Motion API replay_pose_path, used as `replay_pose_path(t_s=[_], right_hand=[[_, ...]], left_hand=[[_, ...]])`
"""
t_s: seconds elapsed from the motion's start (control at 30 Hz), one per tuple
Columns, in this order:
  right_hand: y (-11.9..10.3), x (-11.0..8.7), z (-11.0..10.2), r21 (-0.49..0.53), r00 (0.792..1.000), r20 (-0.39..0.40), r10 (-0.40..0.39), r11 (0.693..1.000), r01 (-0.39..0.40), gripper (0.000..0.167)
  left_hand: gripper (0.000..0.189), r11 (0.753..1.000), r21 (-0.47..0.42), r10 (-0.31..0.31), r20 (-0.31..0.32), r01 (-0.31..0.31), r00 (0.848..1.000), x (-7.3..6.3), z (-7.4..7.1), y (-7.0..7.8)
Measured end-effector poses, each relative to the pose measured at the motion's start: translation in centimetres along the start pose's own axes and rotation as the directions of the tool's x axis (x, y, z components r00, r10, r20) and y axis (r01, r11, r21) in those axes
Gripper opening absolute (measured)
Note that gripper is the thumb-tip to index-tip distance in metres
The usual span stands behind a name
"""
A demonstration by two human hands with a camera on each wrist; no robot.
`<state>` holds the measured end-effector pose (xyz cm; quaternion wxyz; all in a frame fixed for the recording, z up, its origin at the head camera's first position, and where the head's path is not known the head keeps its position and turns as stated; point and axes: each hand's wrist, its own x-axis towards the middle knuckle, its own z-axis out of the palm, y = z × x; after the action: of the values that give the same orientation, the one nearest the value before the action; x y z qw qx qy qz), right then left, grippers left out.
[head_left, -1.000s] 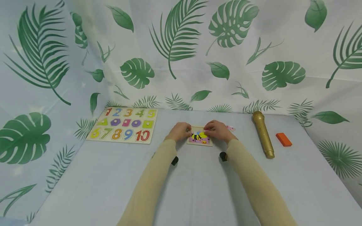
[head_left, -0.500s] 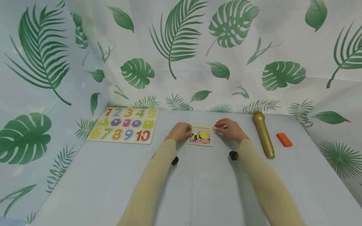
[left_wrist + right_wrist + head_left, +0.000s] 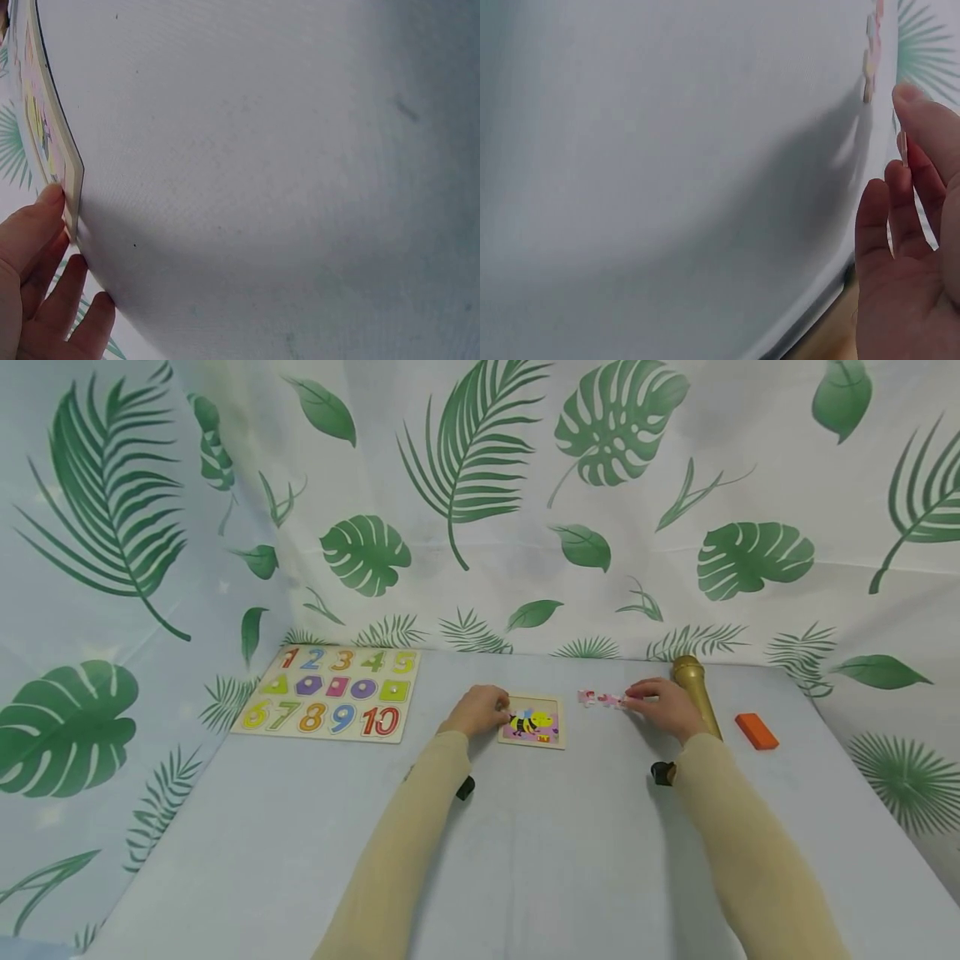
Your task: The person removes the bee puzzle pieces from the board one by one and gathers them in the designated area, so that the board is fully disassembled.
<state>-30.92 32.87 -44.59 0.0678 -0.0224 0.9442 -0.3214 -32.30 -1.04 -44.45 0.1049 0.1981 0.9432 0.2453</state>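
Note:
A small wooden bee puzzle (image 3: 534, 723), framed in pale wood, lies flat on the table. My left hand (image 3: 477, 710) grips its left edge; in the left wrist view the thumb rests on the frame (image 3: 73, 180) near a corner. To the right, loose pink jigsaw pieces (image 3: 598, 698) lie in a short row. My right hand (image 3: 667, 706) is at the right end of that row, pinching a thin puzzle piece (image 3: 904, 148) between thumb and fingers. Its printed face is mostly hidden by the fingers.
A wooden number board (image 3: 330, 693) lies at the back left. Behind my right hand is a gold microphone-shaped tube (image 3: 693, 681), partly covered. An orange block (image 3: 757, 732) lies farther right. Leaf-printed cloth (image 3: 510, 568) hangs along the back.
My right hand has moved right, from over the bee puzzle to the end of the pink row, uncovering more pieces. My left hand stays on the puzzle's left edge.

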Motion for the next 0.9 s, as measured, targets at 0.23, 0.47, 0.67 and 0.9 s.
replay_pose_path(t_s=[0.23,0.47,0.67,0.9], right_hand=[[0.9,-0.3,-0.4,0.009,1.0,0.024,0.018,1.0,-0.018,0.04],[1.3,-0.3,-0.3,-0.014,0.999,0.013,0.03,0.999,-0.029,0.036],[1.2,-0.3,-0.3,-0.03,0.999,0.029,0.04,0.999,-0.039,0.034],[1.0,-0.4,-0.3,-0.032,0.999,0.034,0.015,0.999,-0.014,0.035]], left_hand=[[0.031,1.0,-0.008,-0.005,0.0,0.005,1.0,0.0,0.0,0.0],[0.032,1.0,0.003,0.0,-0.005,0.0,1.0,0.2,0.2,-0.2],[0.031,1.0,0.008,0.005,-0.004,-0.005,1.0,0.3,0.2,-0.3],[0.031,1.0,-0.003,-0.009,-0.001,0.009,1.0,0.2,0.2,-0.2]])
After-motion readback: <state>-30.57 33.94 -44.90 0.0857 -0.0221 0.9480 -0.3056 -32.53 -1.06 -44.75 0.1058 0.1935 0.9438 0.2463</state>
